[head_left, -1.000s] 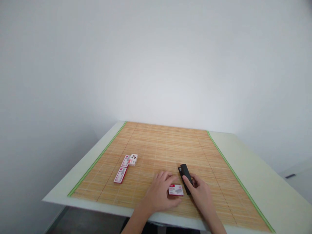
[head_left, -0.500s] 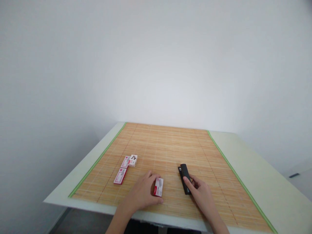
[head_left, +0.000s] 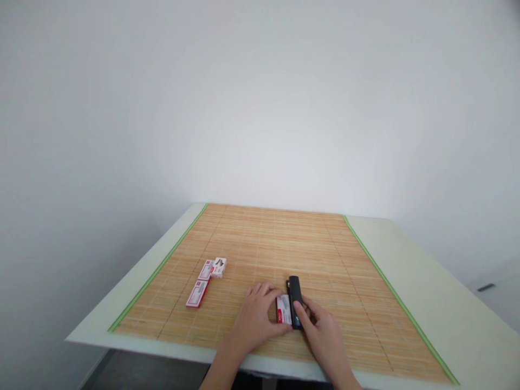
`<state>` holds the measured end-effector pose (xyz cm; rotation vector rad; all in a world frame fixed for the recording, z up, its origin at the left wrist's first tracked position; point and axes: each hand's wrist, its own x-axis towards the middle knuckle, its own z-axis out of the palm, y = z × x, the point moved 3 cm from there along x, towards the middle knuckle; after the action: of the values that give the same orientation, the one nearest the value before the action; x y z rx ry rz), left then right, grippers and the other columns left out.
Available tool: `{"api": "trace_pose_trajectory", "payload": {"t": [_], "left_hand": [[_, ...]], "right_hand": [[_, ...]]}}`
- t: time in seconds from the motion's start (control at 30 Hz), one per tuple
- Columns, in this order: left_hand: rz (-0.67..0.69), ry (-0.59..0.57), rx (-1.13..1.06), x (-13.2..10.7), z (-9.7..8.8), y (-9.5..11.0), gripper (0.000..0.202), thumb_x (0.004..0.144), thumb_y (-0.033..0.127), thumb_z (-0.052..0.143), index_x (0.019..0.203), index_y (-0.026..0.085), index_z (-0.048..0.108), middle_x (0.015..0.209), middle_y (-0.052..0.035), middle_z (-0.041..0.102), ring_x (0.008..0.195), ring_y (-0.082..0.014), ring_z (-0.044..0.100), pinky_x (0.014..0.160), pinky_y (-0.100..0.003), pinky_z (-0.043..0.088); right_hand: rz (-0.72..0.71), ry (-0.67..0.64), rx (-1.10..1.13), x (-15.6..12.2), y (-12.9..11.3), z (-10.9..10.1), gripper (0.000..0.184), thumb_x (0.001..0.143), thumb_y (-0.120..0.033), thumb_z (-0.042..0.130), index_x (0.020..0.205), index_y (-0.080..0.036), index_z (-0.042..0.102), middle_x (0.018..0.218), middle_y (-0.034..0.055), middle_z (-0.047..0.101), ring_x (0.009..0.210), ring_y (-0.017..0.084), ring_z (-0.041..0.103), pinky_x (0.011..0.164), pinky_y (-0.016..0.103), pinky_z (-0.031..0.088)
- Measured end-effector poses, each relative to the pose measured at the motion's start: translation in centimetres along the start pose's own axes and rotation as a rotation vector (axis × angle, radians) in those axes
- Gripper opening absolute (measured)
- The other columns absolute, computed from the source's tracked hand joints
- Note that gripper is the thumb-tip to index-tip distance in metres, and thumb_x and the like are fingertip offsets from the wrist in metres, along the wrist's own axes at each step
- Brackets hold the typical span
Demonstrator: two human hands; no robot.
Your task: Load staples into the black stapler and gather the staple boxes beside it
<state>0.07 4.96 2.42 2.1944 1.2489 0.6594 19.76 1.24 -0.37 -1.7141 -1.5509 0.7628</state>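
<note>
My left hand (head_left: 260,314) grips a small red and white staples box (head_left: 284,310) by its near and far ends, thumb at the near end. The box lies on the bamboo mat, right against a black stapler (head_left: 296,303). My right hand (head_left: 323,330) holds that stapler from its right side, with the thumb on top. The stapler points away from me, long side along the box. My right fingers are partly hidden behind it.
Left of my hands lie two flat pink and white boxes (head_left: 197,293) end to end, with a small white box (head_left: 219,267) touching the far one. The bamboo mat (head_left: 280,238) with green edging covers much of the white table (head_left: 406,260). A wall rises behind.
My left hand has moved the staples box to the right, and my right hand has brought the stapler left and turned it straighter. The gap between them has closed.
</note>
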Motion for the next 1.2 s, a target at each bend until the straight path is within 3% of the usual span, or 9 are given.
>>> {"api": "trace_pose_trajectory", "payload": {"t": [0.37,0.7,0.77,0.87,0.93,1.07,1.17,1.2], "left_hand": [[0.053,-0.01,0.009,0.2,0.9,0.6,0.073,0.061,0.052,0.095,0.125,0.034,0.065,0.123,-0.0022,0.063,0.114,-0.0306,0.055,0.101,-0.043,0.041],[0.056,-0.033,-0.008,0.9,1.4,-0.2,0.072,0.064,0.07,0.088,0.12,0.03,0.067,0.122,-0.0054,0.064,0.114,-0.0324,0.056,0.099,-0.045,0.042],[0.06,-0.036,-0.005,0.9,1.6,0.0,0.082,0.059,0.071,0.089,0.126,0.03,0.065,0.125,-0.0063,0.063,0.116,-0.0338,0.055,0.1,-0.046,0.043],[0.079,-0.02,-0.02,0.3,1.2,0.0,0.114,0.052,0.071,0.092,0.149,0.031,0.048,0.141,-0.0089,0.055,0.128,-0.036,0.051,0.108,-0.049,0.042],[0.061,0.037,-0.001,-0.6,-0.2,-1.0,0.111,0.059,0.066,0.092,0.153,0.033,0.042,0.148,-0.0085,0.051,0.134,-0.0346,0.048,0.112,-0.048,0.041],[-0.168,0.305,0.204,-3.8,-6.3,-6.3,0.043,0.088,0.045,0.072,0.127,0.029,0.061,0.131,-0.0069,0.059,0.126,-0.0307,0.055,0.11,-0.046,0.041],[-0.421,0.443,0.324,-6.7,-10.9,-11.0,0.033,0.093,0.045,0.06,0.117,0.023,0.063,0.117,-0.0088,0.064,0.112,-0.0315,0.061,0.101,-0.047,0.046],[-0.473,0.421,0.316,-7.5,-11.8,-12.1,0.036,0.093,0.046,0.058,0.118,0.022,0.062,0.113,-0.0086,0.066,0.108,-0.0314,0.062,0.097,-0.046,0.048]], "right_hand": [[0.027,0.024,0.037,0.1,0.5,0.2,0.059,0.095,-0.071,0.051,0.115,-0.021,0.078,0.066,0.0017,0.067,0.063,0.022,0.064,0.061,0.03,0.044],[0.017,0.025,0.076,0.2,0.5,0.0,0.06,0.092,-0.071,0.057,0.103,-0.017,0.08,0.063,0.0021,0.064,0.059,0.019,0.058,0.059,0.029,0.042],[0.023,0.031,0.078,0.2,0.4,-0.1,0.058,0.091,-0.07,0.058,0.105,-0.018,0.08,0.062,0.0016,0.063,0.058,0.019,0.058,0.058,0.028,0.042],[0.054,0.053,0.094,0.1,0.4,-0.2,0.058,0.091,-0.069,0.06,0.112,-0.019,0.079,0.062,0.0006,0.064,0.058,0.019,0.058,0.058,0.028,0.042],[0.07,0.07,0.111,0.1,0.6,-0.2,0.06,0.09,-0.069,0.061,0.114,-0.018,0.079,0.062,0.0004,0.063,0.058,0.019,0.058,0.058,0.028,0.042],[0.078,0.07,0.118,0.1,1.2,-0.1,0.062,0.09,-0.07,0.06,0.114,-0.016,0.078,0.063,0.0006,0.062,0.06,0.019,0.058,0.058,0.029,0.041],[0.089,0.051,0.097,0.1,1.4,0.0,0.061,0.091,-0.071,0.058,0.115,-0.018,0.077,0.065,0.0003,0.063,0.062,0.02,0.059,0.059,0.029,0.041],[0.09,0.044,0.092,0.1,1.4,0.0,0.06,0.091,-0.071,0.057,0.115,-0.019,0.077,0.066,0.0002,0.063,0.063,0.02,0.059,0.06,0.029,0.041]]}}
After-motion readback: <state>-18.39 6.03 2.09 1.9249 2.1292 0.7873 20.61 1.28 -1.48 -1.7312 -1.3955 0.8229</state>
